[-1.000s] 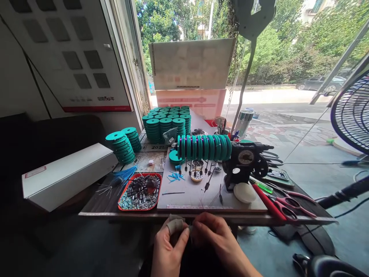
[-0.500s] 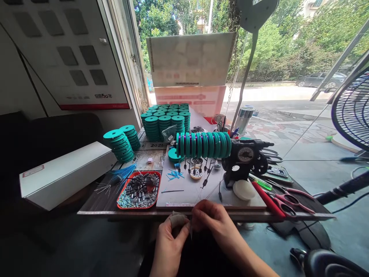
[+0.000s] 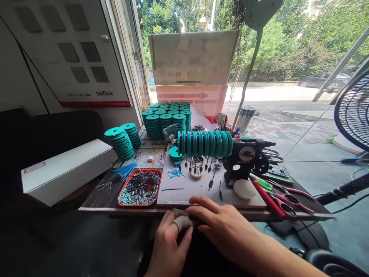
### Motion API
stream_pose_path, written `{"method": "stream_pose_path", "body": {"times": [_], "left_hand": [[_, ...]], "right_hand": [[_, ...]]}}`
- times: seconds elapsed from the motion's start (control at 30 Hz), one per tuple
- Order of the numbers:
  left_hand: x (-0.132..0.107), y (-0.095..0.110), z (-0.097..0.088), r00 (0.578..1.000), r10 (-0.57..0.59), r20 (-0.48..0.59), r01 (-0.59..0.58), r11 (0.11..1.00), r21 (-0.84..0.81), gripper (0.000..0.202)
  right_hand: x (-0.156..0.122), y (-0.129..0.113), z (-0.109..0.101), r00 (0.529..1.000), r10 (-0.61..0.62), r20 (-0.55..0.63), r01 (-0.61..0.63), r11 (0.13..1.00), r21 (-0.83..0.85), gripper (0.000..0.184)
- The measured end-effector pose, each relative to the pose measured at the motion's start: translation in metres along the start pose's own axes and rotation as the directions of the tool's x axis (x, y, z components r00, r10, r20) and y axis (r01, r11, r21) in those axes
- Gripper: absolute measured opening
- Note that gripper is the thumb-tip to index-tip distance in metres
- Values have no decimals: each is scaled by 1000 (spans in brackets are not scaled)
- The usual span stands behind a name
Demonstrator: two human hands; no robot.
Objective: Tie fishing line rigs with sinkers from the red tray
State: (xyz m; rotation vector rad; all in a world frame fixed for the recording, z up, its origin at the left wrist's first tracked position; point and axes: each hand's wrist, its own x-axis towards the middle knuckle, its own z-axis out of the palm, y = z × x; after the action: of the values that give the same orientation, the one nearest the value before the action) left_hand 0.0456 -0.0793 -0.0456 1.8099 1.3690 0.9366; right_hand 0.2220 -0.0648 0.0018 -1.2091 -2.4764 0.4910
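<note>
My left hand (image 3: 170, 242) is at the table's near edge, fingers curled, with a grey cloth wrap (image 3: 181, 221) on the forefinger. My right hand (image 3: 225, 227) lies beside it, fingers stretched toward the left hand and the white board (image 3: 198, 192). What they pinch is too small to see. Thin lines run from the hands' area up to a row of teal spools (image 3: 204, 143) on a black winding machine (image 3: 245, 161). Small dark sinkers (image 3: 211, 181) hang from the spools onto the board.
A red tray of metal tubes (image 3: 140, 188) sits left of the board. Stacks of teal spools (image 3: 167, 121) and a white box (image 3: 67, 169) stand further left. Red scissors (image 3: 291, 202), a white disc (image 3: 244, 189) and a fan (image 3: 353, 111) are on the right.
My right hand has moved forward and its fingers have stretched out over the table edge. The left hand has stayed in place and the view has shifted slightly.
</note>
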Motion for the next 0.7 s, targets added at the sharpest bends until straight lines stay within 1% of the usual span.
{"method": "stream_pose_path", "body": {"times": [0.03, 0.07, 0.13, 0.17, 0.27, 0.33, 0.4, 0.5, 0.57, 0.63, 0.7], "left_hand": [[0, 0, 0, 1000, 22, -12, -21, 999, 27, 16], [0, 0, -1, 999, 35, -19, -34, 998, 45, 17], [1, 1, -3, 999, 34, -6, -34, 998, 53, 18], [2, 2, -3, 1000, 25, 8, -25, 999, 42, 18], [3, 6, -5, 997, -36, 62, 38, 999, -20, 17], [4, 8, -5, 992, -88, 88, 95, 992, -82, 17], [7, 8, -4, 982, -122, 143, 147, 972, -182, 19], [11, 5, -2, 958, -157, 241, 238, 903, -357, 22], [13, 3, -2, 944, -198, 264, 300, 849, -435, 24], [15, 3, -3, 934, -231, 272, 339, 812, -475, 28], [16, 4, -5, 924, -245, 296, 367, 790, -492, 33]], "right_hand": [[4, 0, 1, 998, -38, 49, 38, 999, -2, 28], [9, 2, 3, 995, -39, 96, 39, 999, 1, 27], [16, 6, 8, 988, 5, 157, -6, 1000, 11, 16], [19, 8, 11, 986, 28, 164, -29, 1000, 8, 13], [19, 12, 18, 990, 41, 137, -38, 999, -24, 14], [17, 13, 20, 993, 18, 115, -13, 999, -45, 16], [14, 15, 21, 994, -19, 111, 26, 998, -65, 18], [12, 18, 20, 988, -98, 123, 109, 990, -86, 20], [12, 21, 19, 982, -137, 131, 148, 986, -79, 19], [13, 23, 18, 980, -142, 137, 148, 988, -38, 19], [13, 24, 18, 984, -117, 133, 115, 993, 24, 19]]}}
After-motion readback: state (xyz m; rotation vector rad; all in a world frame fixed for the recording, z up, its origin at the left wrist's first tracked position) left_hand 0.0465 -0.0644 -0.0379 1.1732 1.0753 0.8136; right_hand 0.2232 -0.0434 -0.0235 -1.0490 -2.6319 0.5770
